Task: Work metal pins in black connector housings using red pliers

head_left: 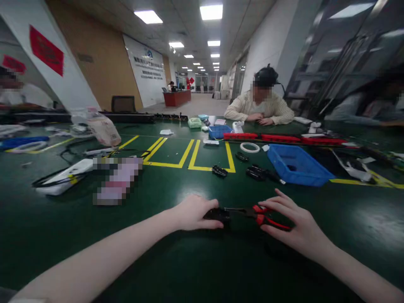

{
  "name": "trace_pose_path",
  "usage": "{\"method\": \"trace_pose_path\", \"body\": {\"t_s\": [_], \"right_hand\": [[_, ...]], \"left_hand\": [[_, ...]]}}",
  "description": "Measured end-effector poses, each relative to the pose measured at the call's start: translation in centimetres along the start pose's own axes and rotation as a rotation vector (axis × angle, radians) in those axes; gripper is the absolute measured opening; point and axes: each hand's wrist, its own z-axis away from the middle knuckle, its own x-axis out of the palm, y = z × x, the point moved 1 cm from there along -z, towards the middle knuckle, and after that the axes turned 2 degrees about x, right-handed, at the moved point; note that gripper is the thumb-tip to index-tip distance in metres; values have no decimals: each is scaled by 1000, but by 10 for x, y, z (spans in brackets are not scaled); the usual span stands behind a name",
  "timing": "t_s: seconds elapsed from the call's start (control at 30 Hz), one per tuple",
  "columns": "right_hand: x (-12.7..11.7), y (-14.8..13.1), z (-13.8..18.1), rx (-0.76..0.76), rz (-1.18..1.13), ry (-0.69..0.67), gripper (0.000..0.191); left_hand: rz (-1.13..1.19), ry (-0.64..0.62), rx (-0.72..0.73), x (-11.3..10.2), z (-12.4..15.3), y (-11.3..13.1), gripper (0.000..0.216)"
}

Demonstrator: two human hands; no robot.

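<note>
My left hand [197, 213] is closed around a small black part [217, 215] just above the green table [176, 269]. In my right hand [292, 219] is a pair of long-nose pliers [261, 215] with red and black handles, the fingers on one handle and the thumb on the other. The pliers' jaws point left and reach the black part; whether they grip it I cannot tell. Most of the black part is hidden by my left fingers. Beyond my hands lie a black part [219, 171] and a larger black piece [257, 172].
A blue bin [298, 166] stands at the right, near a white ring of tape [249, 147]. Yellow tape lines [211, 169] mark the table. At left are a blurred pinkish object [115, 187], a white case [66, 176] and a bottle [104, 128]. A person [260, 103] sits opposite.
</note>
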Motion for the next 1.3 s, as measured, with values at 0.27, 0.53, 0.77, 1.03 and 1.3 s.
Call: {"method": "trace_pose_path", "body": {"t_s": [0.27, 0.53, 0.77, 1.03, 1.3], "right_hand": [[10, -1, 5, 137, -44, -99, 47], [15, -3, 5, 165, -82, -142, 47], [15, -2, 6, 126, -103, -142, 43], [14, -3, 5, 144, -109, -129, 43], [16, -6, 6, 86, -102, -110, 42]], "left_hand": [[19, -20, -41, -1, 1, 3, 44], [43, -20, -29, -3, 0, 5, 43], [30, -9, -13, -1, 0, 3, 44], [35, 2, 3, -1, 1, 3, 44], [44, -2, -5, 0, 0, 2, 42]]}}
